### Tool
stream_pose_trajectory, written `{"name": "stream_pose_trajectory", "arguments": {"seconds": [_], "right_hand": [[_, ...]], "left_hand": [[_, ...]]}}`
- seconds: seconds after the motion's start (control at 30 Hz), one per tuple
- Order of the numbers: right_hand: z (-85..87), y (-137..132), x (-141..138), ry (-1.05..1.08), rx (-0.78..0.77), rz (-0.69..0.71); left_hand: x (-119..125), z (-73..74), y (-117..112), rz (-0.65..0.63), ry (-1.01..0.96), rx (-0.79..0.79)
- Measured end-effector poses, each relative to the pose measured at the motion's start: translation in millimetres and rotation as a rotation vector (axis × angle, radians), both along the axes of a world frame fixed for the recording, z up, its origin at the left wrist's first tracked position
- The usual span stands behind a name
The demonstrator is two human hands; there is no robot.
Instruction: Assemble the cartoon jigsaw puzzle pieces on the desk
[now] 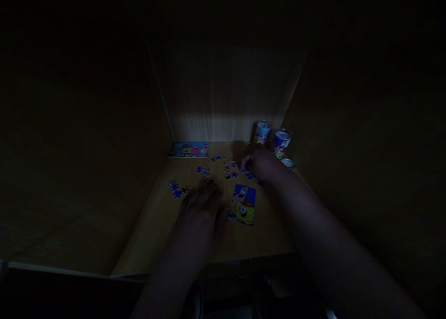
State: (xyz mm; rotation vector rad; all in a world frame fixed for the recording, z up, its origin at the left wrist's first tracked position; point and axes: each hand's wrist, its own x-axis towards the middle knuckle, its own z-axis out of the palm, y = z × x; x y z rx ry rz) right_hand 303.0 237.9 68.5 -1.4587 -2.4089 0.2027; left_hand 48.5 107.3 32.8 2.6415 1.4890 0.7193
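Observation:
My left hand rests palm down on the wooden surface, fingers stretched forward and thumb apart, touching or nearly touching a loose puzzle piece. Farther back on the right, my right hand is curled over several blue puzzle pieces. Its fingertips are pinched together, and what they hold, if anything, is lost in the dark. Between my arms lies a partly assembled jigsaw puzzle with a pink and a yellow cartoon figure on blue. Several loose pieces lie left of my left hand, others in the middle.
A finished-looking cartoon puzzle strip lies at the back left. Two clear-topped cans with cartoon prints, one can behind the other can, stand at the back right beside a round lid. Dark panels and a wooden back wall enclose the surface.

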Motion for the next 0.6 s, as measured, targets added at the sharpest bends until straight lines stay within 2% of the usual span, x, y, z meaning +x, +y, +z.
{"name": "stream_pose_trajectory", "arguments": {"seconds": [0.17, 0.33, 0.5, 0.6], "right_hand": [[3.2, -3, -4, 0.033, -0.001, 0.078], [1.7, -2, -5, 0.095, 0.069, 0.042], [13.4, -5, 1, 0.151, 0.161, -0.092], [30.0, -29, 10, 0.169, 0.214, -0.213]], "left_hand": [[0, -0.5, 0, -0.012, -0.027, 0.020], [-2, 3.9, -5, -0.103, -0.048, 0.087], [13, 33.5, -41, -0.283, -0.088, 0.133], [30, 48.7, -67, -0.437, -0.105, 0.191]]}}
